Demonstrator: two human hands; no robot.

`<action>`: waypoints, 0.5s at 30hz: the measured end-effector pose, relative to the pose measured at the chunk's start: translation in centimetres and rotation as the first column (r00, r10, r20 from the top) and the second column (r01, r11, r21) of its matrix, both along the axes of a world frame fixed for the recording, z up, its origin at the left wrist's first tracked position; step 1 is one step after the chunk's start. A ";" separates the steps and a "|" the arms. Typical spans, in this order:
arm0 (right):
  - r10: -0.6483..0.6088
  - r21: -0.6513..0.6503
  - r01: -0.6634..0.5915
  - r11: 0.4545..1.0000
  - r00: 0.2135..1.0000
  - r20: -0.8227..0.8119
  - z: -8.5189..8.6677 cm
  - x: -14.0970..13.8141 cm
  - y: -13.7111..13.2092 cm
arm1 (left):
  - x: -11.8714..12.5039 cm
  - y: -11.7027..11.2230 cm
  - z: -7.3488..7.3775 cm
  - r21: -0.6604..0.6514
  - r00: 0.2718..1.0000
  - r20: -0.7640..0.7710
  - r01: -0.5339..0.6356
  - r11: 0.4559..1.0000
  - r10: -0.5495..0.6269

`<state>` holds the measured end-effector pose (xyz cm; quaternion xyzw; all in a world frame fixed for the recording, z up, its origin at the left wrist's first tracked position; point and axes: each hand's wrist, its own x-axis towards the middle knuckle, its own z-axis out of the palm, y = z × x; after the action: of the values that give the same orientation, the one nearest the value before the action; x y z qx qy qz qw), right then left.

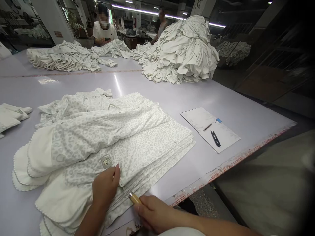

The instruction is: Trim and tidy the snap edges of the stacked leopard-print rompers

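Two hands work at the near edge of a folded stack of leopard-print cotton garments on the pale tabletop: your left hand lies open, pressing the layers down, while your right hand closes around a wooden tool handle. The stack feels light and limp, and its layers may slide, so it is best pinned flat or taken by the snap-studded edge. A paper sheet lies just to the right, well apart from the stack.
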<state>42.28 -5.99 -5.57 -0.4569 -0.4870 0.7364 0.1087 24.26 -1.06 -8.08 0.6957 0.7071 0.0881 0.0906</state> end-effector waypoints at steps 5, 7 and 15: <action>0.014 0.347 -0.087 0.934 0.978 0.209 0.5 -1.0 0.4 | -0.5 1.9 0.3 -0.126 0.999 0.050 0.009 0.992 -0.002; -0.011 0.584 -0.138 0.800 0.970 0.244 0.5 -1.2 1.4 | -0.9 1.3 0.2 -0.173 0.999 0.052 0.000 0.985 0.009; -0.662 0.803 0.102 0.587 0.631 0.403 0.2 11.8 8.8 | -1.5 -1.2 -0.7 0.341 0.959 0.080 0.231 0.911 -0.273</action>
<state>54.12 2.83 -5.37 -0.7089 -0.6156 0.2206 0.2642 22.78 -2.23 -8.78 0.7796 0.5794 0.2358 0.0283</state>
